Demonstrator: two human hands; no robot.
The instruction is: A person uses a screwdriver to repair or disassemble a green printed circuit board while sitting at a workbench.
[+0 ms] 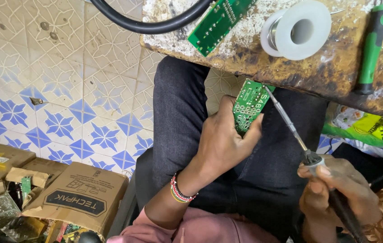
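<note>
The left hand grips the small green circuit board tilted up so the right hand's clasped soldering iron tip reaches it.

The lower part of the green circuit board is covered by the fingers of the left hand, so its full outline cannot be told. The soldering iron has its handle enclosed in the right hand, and both run out at the bottom edge. A second circuit board, a black cable and a green-handled screwdriver on the scorched workbench are cut by the top edge. The solder reel shows too little wire to judge. Contents of the cardboard boxes at lower left are too cluttered to identify.
</note>
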